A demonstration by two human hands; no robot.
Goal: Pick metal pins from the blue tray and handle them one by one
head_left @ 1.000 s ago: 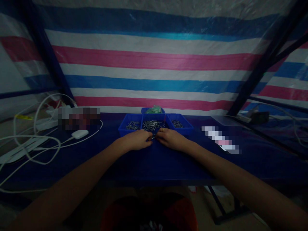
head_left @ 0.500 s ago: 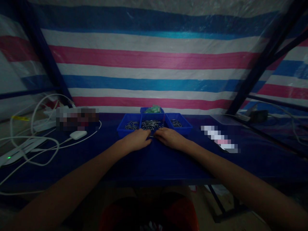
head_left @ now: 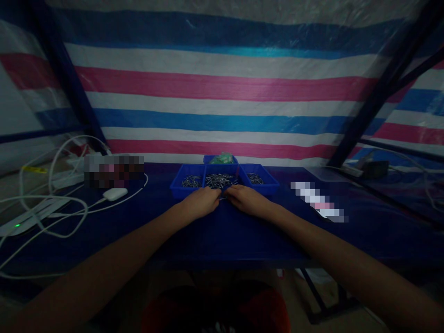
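My left hand [head_left: 204, 201] and my right hand [head_left: 244, 199] meet close together at the near edge of the middle blue bin [head_left: 225, 188]. Between their fingertips shows a thin, shiny metal piece [head_left: 222, 199], too small to name surely. The fingers of both hands are closed in a pinch around its ends. Many slim metal pieces [head_left: 219, 179] lie heaped in the middle bin. More of them lie in the left blue bin [head_left: 176, 188] and in the right blue bin [head_left: 268, 188]. My palms and the undersides of the fingers are hidden.
Behind the middle bin, another blue bin [head_left: 207, 158] holds green plastic bagging [head_left: 224, 158]. White cables [head_left: 85, 208] and a white adapter [head_left: 115, 194] lie on the left of the blue table [head_left: 222, 240]. A blurred-out flat item [head_left: 317, 201] lies at the right. Striped sheeting hangs behind.
Both hands stay in nearly the same place, with small shifts of the fingers around the thin metal piece. The view sways slightly; the bins stay put.
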